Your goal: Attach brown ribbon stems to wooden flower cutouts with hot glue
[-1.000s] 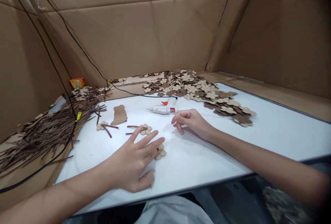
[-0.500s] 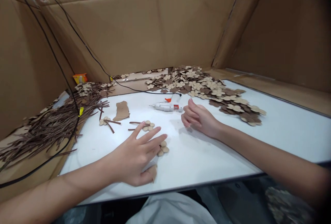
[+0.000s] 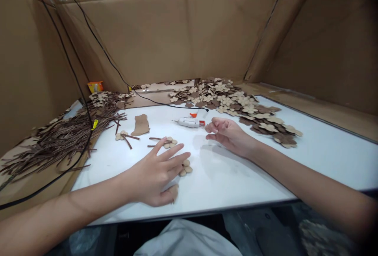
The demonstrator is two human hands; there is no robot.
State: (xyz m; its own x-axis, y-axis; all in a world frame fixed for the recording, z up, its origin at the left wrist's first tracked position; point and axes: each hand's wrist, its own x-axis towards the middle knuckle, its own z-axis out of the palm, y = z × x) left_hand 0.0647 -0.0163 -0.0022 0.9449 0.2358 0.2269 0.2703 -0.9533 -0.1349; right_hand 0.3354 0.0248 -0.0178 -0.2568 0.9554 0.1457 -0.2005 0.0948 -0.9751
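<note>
My left hand [image 3: 161, 173] lies spread over the white board, its fingers reaching across beige petal flowers. One flower [image 3: 185, 168] shows at its fingertips; another flower [image 3: 170, 142] with brown strips is just beyond the index finger. A small tan piece [image 3: 175, 193] is at the left thumb. My right hand [image 3: 226, 134] is raised a little over the board, fingers curled and partly apart, with nothing visible in them. Beyond it lies a white glue gun [image 3: 189, 122] with an orange trigger. A third flower [image 3: 121, 135] with two strips rests farther left.
Brown strips [image 3: 65, 138] are heaped on cardboard at the left. Many beige and brown flower pieces [image 3: 236, 100] are piled at the back right. A torn cardboard piece [image 3: 141, 125] lies on the board [image 3: 236, 185]. A black cable [image 3: 113, 65] hangs across the left side.
My right hand has loosened from a closed curl, its fingers now more apart near the glue gun's rear. My left hand stays almost in place. The view has shifted slightly.
</note>
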